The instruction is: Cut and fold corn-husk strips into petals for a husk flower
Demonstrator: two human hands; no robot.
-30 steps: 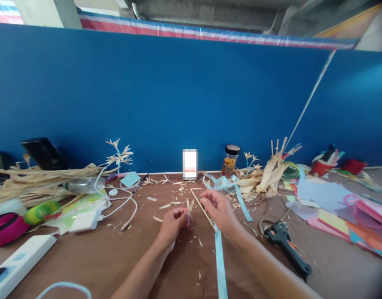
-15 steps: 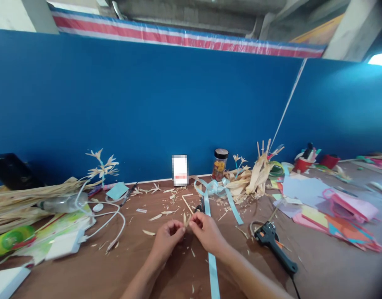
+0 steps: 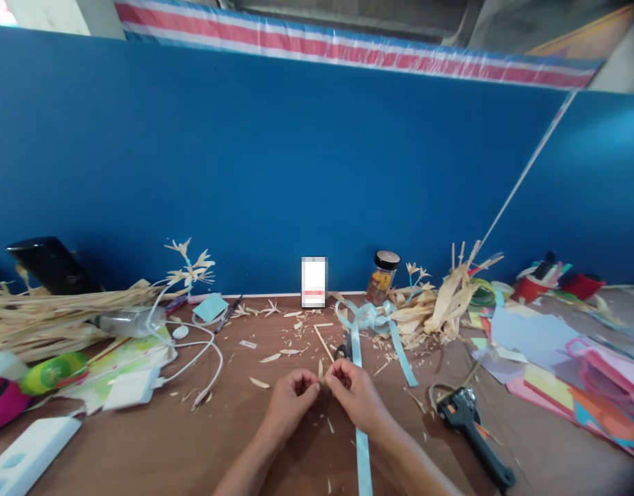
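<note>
Low over the brown table, my left hand (image 3: 294, 401) and my right hand (image 3: 356, 394) meet with fingertips pinched. A small pale strip of dried corn husk (image 3: 321, 370) stands up between them, gripped at its lower end; both hands seem to have hold of it. Just beyond my right fingers lie dark-handled scissors (image 3: 343, 350), partly hidden, and a thin stick (image 3: 323, 341). Light blue ribbon (image 3: 363, 451) passes under my right wrist, tied in a bow (image 3: 371, 317) farther back. Cut husk petals (image 3: 259, 382) are scattered around.
A glue gun (image 3: 464, 417) lies to the right, near coloured paper (image 3: 528, 334). At the back stand a black-lidded jar (image 3: 383, 275), a husk bundle (image 3: 448, 303) and a husk-flower stem (image 3: 188, 269). White cables (image 3: 213, 348), a power strip (image 3: 35, 451) and a bottle (image 3: 128, 322) occupy the left.
The whole view has shifted, so table items appear farther right. Both hands stay pinched together at the husk strip, with little change between them.
</note>
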